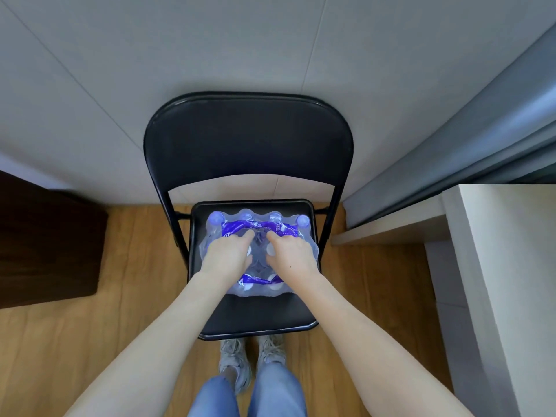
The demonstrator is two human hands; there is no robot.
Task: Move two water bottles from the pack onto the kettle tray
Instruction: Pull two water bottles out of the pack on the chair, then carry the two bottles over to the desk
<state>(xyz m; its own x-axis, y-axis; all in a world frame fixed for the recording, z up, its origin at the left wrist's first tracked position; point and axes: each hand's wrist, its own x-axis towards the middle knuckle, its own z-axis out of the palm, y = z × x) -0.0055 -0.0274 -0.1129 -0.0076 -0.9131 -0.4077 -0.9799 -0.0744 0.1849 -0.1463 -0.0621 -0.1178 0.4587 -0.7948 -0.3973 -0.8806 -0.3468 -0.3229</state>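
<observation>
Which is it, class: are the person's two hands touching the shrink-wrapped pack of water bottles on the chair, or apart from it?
Touching. The head view shows the left hand and right hand pressed onto the pack.

Both the left hand (227, 257) and right hand (291, 254) cover the middle bottles of the shrink-wrapped water bottle pack (258, 252); their fingertips seem buried in the wrap. The label print is unreadable. The white counter (496, 266) runs off-frame.

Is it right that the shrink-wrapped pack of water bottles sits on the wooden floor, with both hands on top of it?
Not quite. The head view shows the pack on the seat of the black folding chair, not on the floor. The left hand and right hand are indeed on top.
</observation>
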